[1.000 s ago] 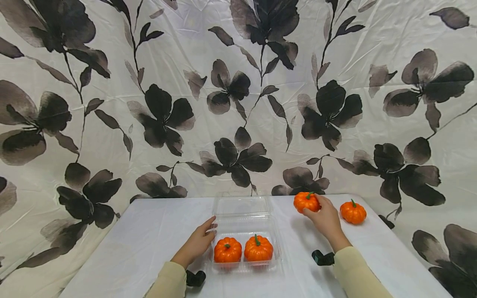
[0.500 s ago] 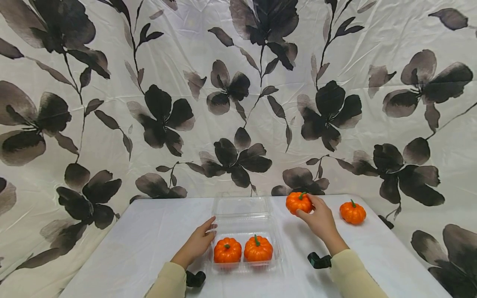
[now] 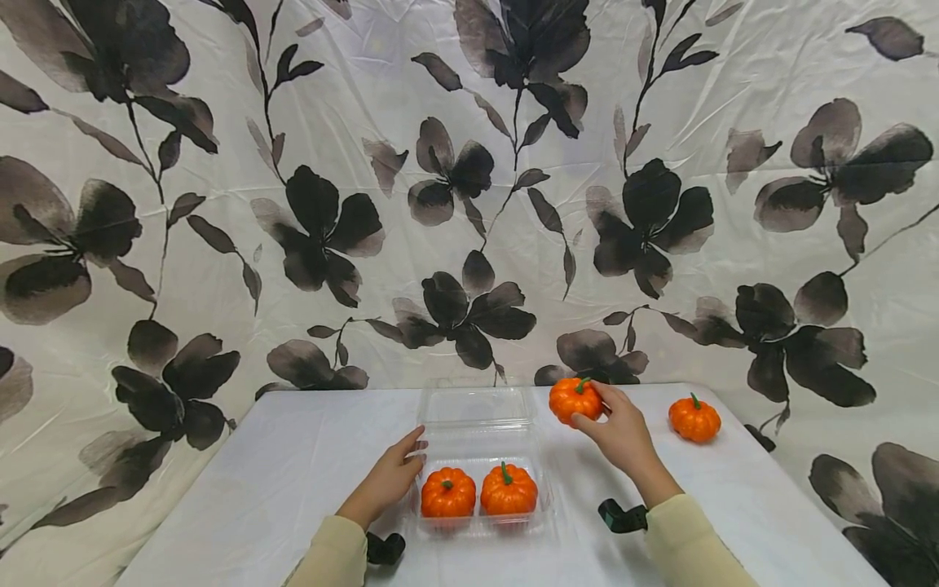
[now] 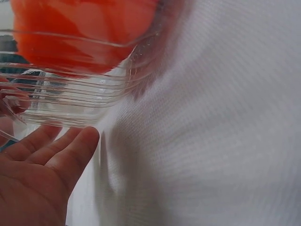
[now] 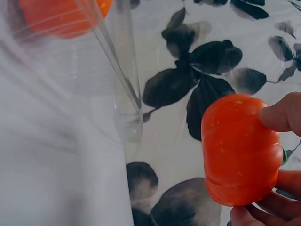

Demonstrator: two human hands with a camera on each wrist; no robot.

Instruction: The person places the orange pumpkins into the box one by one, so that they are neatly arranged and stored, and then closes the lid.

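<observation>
Leftward the held pumpkin (image 3: 575, 401) is travelling, nearer the clear container (image 3: 478, 523), high above the worktop (image 3: 301, 448)! Thumb and fingers of the right hand (image 3: 623, 436) are gripping it, its body bulging past their tips; the left hand (image 3: 387, 479) is touching the container's side, fingers outstretched.

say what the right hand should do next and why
Probably carry the held pumpkin left until it hangs over the box: the right hand grips it off to the box's right, the lid is open, two pumpkins sit inside, and the left hand is at the box's left side.
</observation>
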